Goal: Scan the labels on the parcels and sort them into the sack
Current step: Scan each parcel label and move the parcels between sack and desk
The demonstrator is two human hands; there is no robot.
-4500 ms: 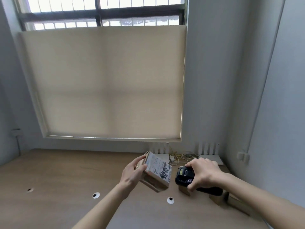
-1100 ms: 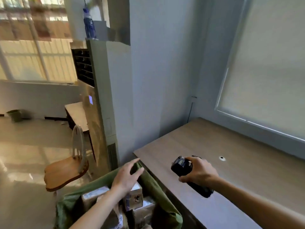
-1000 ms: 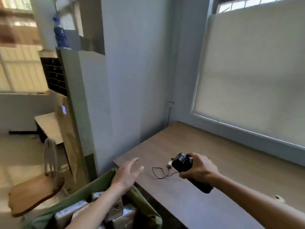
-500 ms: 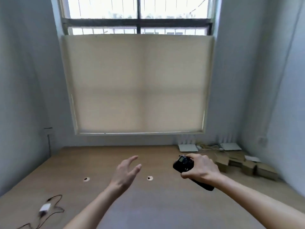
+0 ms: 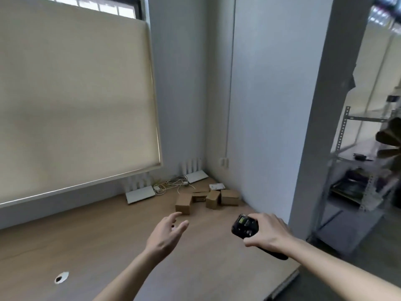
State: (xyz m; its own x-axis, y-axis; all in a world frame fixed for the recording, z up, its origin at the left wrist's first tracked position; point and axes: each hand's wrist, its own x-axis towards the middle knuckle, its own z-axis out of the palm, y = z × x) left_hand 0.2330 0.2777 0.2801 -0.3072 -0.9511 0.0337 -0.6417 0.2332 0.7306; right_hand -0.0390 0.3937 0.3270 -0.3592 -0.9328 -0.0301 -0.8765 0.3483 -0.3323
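Right hand has its grip wrapped firmly round the black scanner, fingers curled over the top, the little lit screen facing up, and the handle sticking out back below the wrist. Left hand is out in front, palm down, fingers spread and relaxed, holding nothing at all, hovering above the wooden worktop. Down at the near left, a round cable hole sits in the surface.

Further out now, and there are the parcels: a small huddle of brown cardboard boxes on the worktop, tucked toward the far right corner by the wall. The closest box stands just beyond the left fingertips, apart from them. A white-labelled one lies at the back of the group.

Behind them, white routers with upright antennas and a tangle of pale cables rest against the wall. A cream roller blind covers the window, and off to the right stands a metal shelving rack. The sack is out of shot.
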